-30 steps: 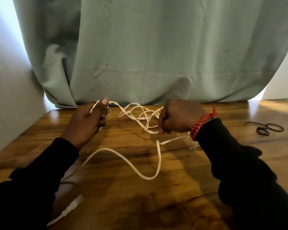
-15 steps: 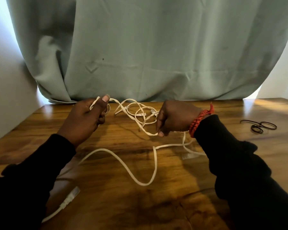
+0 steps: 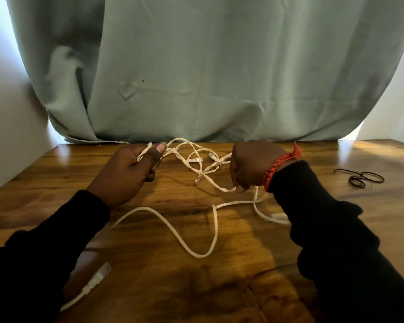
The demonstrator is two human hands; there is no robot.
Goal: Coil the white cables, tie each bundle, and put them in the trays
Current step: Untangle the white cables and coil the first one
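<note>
1. Gripping one end of the white cable (image 3: 173, 226) at the far left, the left hand (image 3: 128, 173) had its fingers curled round a small loop, thumb pressed on top.
2. The right hand (image 3: 252, 165) was closed in a fist near the far middle of the wooden table (image 3: 219, 287), pinching a strand at its lower edge.
3. Between the hands lay a loose tangle of cable with two clear plugs (image 3: 196, 160); a long slack loop ran toward the near side, and another connector (image 3: 98, 276) lay near left.
4. Black hair ties (image 3: 359, 178) sat far right, well apart from the cable.
5. No trays were visible.
6. Judged risk: pulling the hands apart could tighten the crossed strands into a knot, or a plug could snag in a loop and stall the coiling.
</note>
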